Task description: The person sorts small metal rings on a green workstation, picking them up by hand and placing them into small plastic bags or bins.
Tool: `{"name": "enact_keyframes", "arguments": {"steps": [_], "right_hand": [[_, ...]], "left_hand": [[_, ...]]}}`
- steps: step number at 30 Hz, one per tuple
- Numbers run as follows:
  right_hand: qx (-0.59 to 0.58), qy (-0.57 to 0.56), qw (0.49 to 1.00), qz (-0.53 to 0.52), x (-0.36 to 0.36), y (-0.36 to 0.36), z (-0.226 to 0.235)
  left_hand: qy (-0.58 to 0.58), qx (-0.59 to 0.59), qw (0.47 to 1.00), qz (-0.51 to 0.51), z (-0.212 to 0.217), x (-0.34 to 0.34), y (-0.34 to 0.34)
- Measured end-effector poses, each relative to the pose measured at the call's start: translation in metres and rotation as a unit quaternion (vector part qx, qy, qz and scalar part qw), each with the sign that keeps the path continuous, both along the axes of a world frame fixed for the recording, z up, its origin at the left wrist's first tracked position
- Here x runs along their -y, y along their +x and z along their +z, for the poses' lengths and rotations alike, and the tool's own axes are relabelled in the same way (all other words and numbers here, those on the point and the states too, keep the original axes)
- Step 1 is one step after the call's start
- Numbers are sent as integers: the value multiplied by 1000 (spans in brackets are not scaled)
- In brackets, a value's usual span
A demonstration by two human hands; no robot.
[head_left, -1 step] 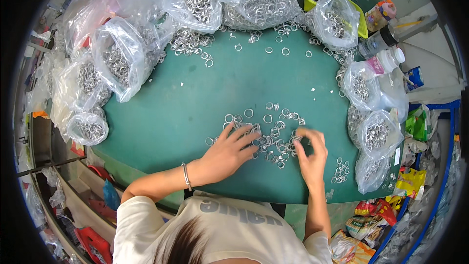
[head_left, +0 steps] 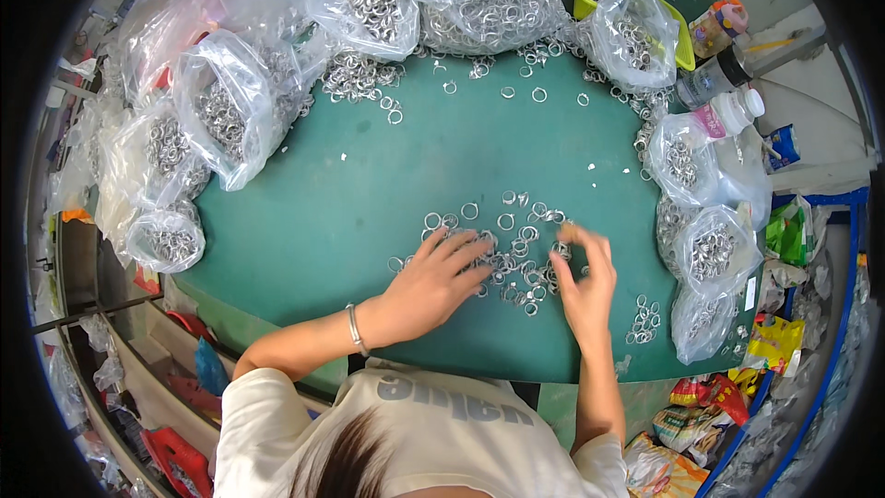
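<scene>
A loose heap of silver-coloured metal rings lies on the green tabletop in front of me. My left hand, with a bangle on its wrist, rests over the heap's left part, fingers spread and covering some rings. At the heap's right edge is my right hand, its thumb and forefinger parted. Rings show between and behind those fingertips, but none is plainly gripped. A small separate group of rings lies to the right of that hand.
Clear plastic bags of rings line the table, including a large bag at left, one by a yellow-green basket, and one at right. Loose rings lie along the far side. Bottles stand at the right edge.
My right hand's thumb and forefinger have moved farther apart, and the hand has shifted slightly. My left hand stays nearly in place over the rings.
</scene>
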State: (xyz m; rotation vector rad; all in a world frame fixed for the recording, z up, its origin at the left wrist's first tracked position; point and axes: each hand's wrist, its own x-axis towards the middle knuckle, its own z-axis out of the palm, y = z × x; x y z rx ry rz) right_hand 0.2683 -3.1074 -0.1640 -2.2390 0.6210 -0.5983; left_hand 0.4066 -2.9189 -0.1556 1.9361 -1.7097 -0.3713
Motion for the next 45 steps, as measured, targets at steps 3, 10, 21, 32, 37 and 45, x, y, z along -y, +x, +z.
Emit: {"name": "enact_keyframes", "arguments": {"steps": [3, 10, 21, 32, 37, 45], "right_hand": [[-4, -87, 996, 11, 6, 46, -9], [59, 121, 989, -54, 4, 40, -12], [215, 896, 371, 119, -65, -11, 10], [195, 871, 431, 137, -77, -17, 15], [185, 851, 468, 149, -79, -19, 20], [172, 814, 539, 133, -88, -20, 31]], "left_hand": [[-47, -97, 994, 16, 9, 12, -6], [-45, -118, 988, 88, 10, 5, -7], [-181, -521, 821, 149, 7, 18, -28], [-213, -434, 861, 159, 14, 13, -33], [-261, -384, 876, 132, 12, 12, -32], [-290, -347, 879, 149, 25, 10, -36]]}}
